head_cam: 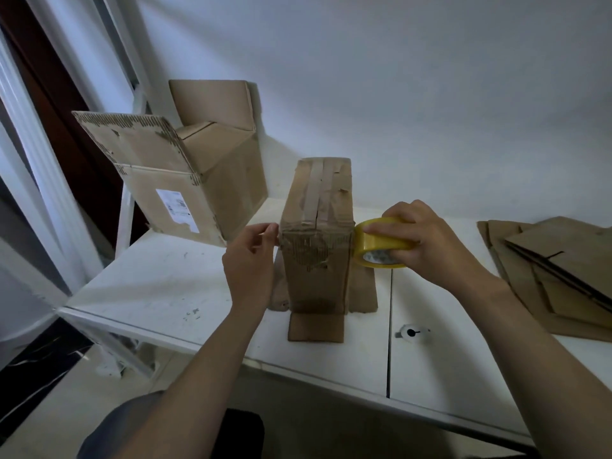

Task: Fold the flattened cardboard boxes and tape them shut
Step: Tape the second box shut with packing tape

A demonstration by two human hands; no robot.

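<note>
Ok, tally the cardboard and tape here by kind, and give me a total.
Folded boxes: 2, narrow box and large open box
Tape rolls: 1, yellow tape roll
Flattened cardboard piles: 1, flattened pile, sheets uncountable
Total: 4

The left grip [251, 260] and right grip [420, 240] are bare, as are both forearms along their whole visible length. At the lower left of the frame, grey-blue cloth [109, 425] covers part of the person; which garment cannot be told.
</note>
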